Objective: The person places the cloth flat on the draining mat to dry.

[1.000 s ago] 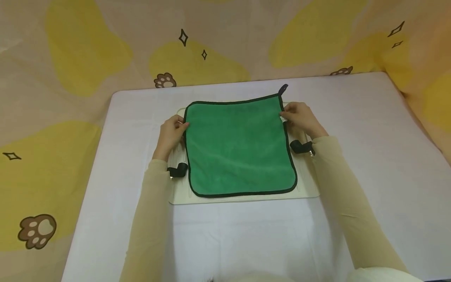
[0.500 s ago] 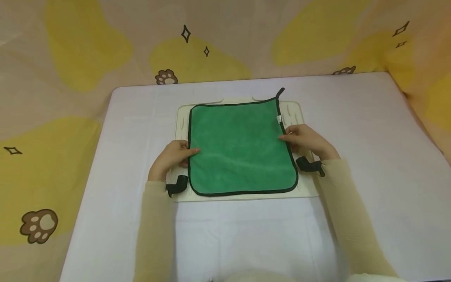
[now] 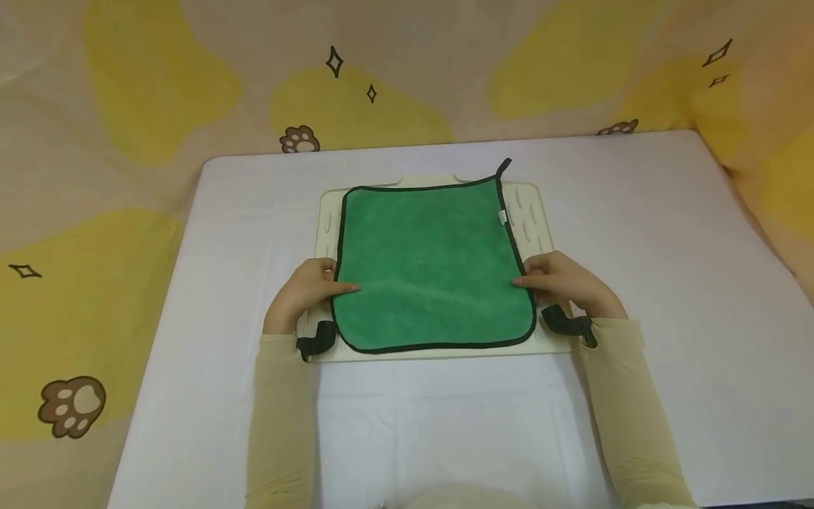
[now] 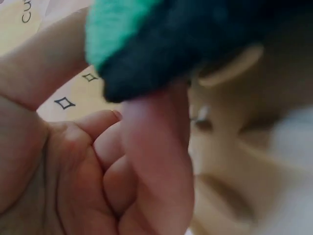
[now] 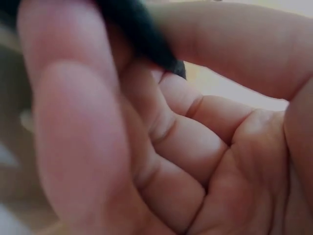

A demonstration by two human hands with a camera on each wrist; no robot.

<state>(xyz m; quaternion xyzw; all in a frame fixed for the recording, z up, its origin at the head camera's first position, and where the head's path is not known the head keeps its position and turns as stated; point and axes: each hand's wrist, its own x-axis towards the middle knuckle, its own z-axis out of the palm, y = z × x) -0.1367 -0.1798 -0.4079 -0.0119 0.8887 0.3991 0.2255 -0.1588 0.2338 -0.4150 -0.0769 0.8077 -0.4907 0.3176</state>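
Observation:
A green cleaning cloth [image 3: 432,254] with black trim lies spread over a cream plastic board [image 3: 526,212]. Its black hanging loop [image 3: 504,167] sticks out at the far right corner, and a small white tag [image 3: 503,217] shows on the right edge. My left hand [image 3: 307,290] pinches the left edge, thumb on top and fingers underneath; the left wrist view shows the dark trim [image 4: 142,68] between thumb and index finger. On the opposite edge, my right hand [image 3: 568,284] pinches the cloth likewise, its trim [image 5: 142,34] appearing in the right wrist view.
The board rests on a white-covered table [image 3: 687,297]. Behind and to the left hangs a yellow and beige curtain [image 3: 407,71] with paw prints. Dark wrist-camera mounts [image 3: 316,341] sit at both wrists, close to the board.
Both hands have slid from the upper part of the cloth's side edges down toward the near corners. The far corners and the white tag are now uncovered; the cloth itself has barely shifted.

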